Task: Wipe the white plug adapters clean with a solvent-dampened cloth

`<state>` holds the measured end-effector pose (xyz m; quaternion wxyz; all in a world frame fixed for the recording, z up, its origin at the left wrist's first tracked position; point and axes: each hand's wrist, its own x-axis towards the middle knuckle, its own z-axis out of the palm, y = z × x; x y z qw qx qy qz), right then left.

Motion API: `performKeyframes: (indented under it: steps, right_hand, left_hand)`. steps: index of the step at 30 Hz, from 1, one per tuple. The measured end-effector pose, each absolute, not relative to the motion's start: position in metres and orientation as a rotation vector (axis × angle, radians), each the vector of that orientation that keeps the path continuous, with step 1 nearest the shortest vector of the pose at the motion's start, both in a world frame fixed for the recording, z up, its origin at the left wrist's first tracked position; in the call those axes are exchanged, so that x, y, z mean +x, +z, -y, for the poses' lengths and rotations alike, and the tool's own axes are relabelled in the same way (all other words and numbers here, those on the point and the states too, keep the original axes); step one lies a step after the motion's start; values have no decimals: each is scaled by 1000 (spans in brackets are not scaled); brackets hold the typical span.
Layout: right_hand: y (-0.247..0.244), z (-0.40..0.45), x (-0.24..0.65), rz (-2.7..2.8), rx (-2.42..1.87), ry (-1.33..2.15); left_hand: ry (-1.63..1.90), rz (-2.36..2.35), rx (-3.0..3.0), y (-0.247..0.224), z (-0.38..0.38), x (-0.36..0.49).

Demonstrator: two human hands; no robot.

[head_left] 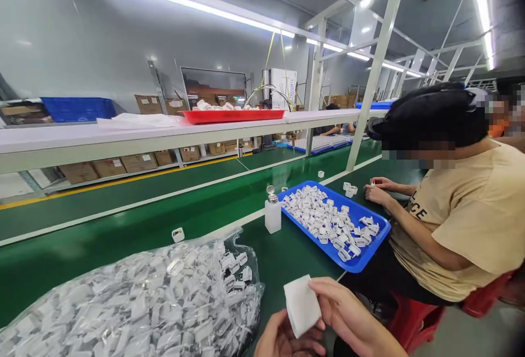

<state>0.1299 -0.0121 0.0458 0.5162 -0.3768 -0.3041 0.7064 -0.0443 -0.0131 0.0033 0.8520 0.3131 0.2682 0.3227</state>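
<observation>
A folded white cloth or wipe (302,306) is pinched at its upper right edge by my right hand (344,310). Its lower corner hangs in front of my left hand (289,340), whose fingers curl beneath it; whatever they hold is hidden behind the cloth. To the left, a clear plastic bag (135,297) full of small white plastic housings lies on the green work surface. A white bottle (273,217) with a metal pump top, its lid flipped up, stands beyond my hands, beside a blue tray (371,258) of similar white parts.
One white part (178,235) sits beyond the bag on the green conveyor belt (135,220). At right, a co-worker (463,209) is seated, hands (379,190) close together near a few loose parts (350,189). A raised shelf (143,135) carries a red tray (233,116).
</observation>
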Motion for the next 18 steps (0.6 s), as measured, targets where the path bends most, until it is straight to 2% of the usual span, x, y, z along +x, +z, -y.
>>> performKeyframes:
  steps: [7, 9, 14, 18]
  right_hand:
    - [62, 33, 153, 815, -1064, 1625]
    - [65, 36, 157, 1073, -1132, 1450]
    - [63, 50, 169, 1981, -1113, 763]
    - [49, 61, 180, 2046, -1147, 623]
  left_hand:
    - [706, -498, 591, 14, 17, -36]
    - [684, -535, 576, 14, 20, -40]
    - [694, -532, 382, 21, 26, -37]
    - [825, -588, 473, 31, 30, -22]
